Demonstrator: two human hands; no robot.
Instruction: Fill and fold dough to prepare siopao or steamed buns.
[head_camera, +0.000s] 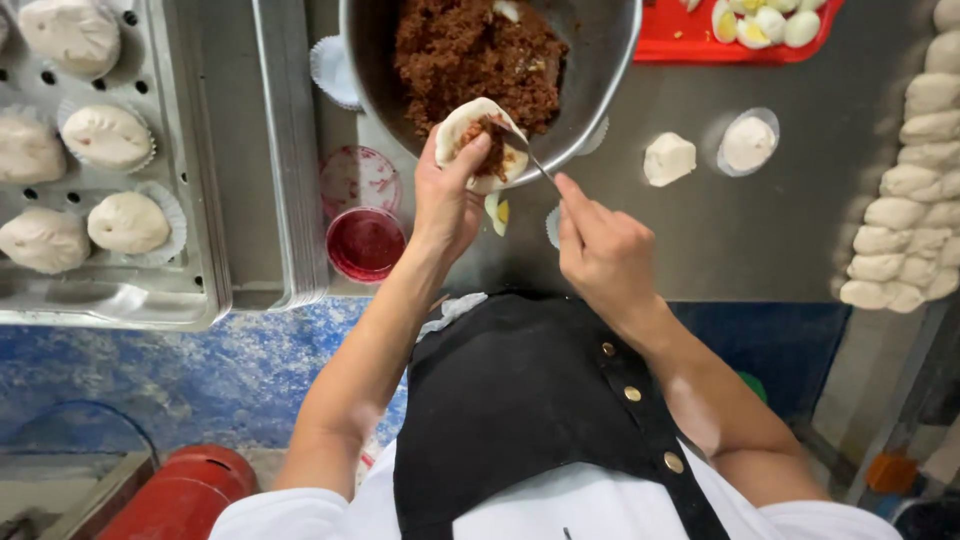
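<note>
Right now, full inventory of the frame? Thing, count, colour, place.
metal bowl: 1, silver, top centre, holds brown minced filling
dough wrapper: 1, white, in left hand, filling on it
utensil: 1, metal, in right hand
perforated tray: 1, silver, left, five white buns
red cup: 1, beside the lid
red tray: 1, top right, halved eggs
dough pieces: 2, white, on the table
dough row: many, white, right edge
red cylinder: 1, floor
apron: 1, black
left hand
right hand
</note>
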